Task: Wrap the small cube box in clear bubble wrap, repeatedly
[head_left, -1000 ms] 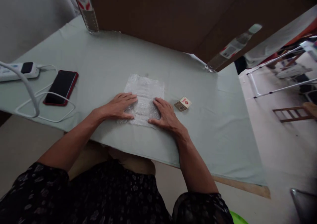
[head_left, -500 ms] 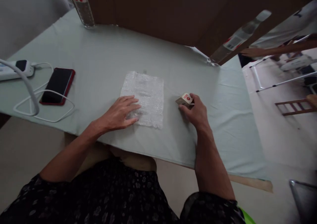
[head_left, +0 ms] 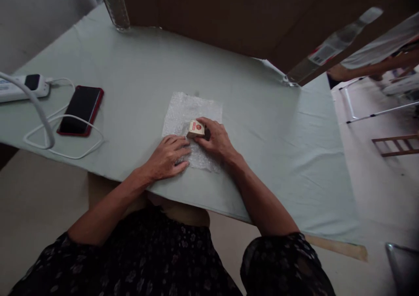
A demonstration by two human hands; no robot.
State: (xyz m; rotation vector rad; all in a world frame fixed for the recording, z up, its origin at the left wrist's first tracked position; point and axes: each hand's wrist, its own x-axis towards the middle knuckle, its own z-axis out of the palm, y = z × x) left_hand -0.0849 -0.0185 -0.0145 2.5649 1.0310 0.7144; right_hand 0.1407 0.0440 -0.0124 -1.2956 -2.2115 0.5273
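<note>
A sheet of clear bubble wrap (head_left: 204, 158) lies flat on the pale green cloth. Over its middle is a small cream box (head_left: 195, 128) with a red mark on top. My right hand (head_left: 216, 139) grips this box from the right, thumb at its near side and fingers at its far side. At the wrap's left edge, my left hand (head_left: 168, 157) rests palm down with its fingers spread, the fingertips close to the box. Whether the box touches the wrap I cannot tell.
A phone (head_left: 81, 110) in a red case, a white cable (head_left: 70, 157) and a power strip (head_left: 22, 88) are at the left. Bottles (head_left: 118, 12) (head_left: 330, 47) stand against a brown board (head_left: 209, 16) at the back. A person's arm (head_left: 376, 67) shows far right.
My right hand has carried the small box leftward from beside the bubble wrap to over its middle. My left hand stays at the wrap's left edge. The view has shifted slightly.
</note>
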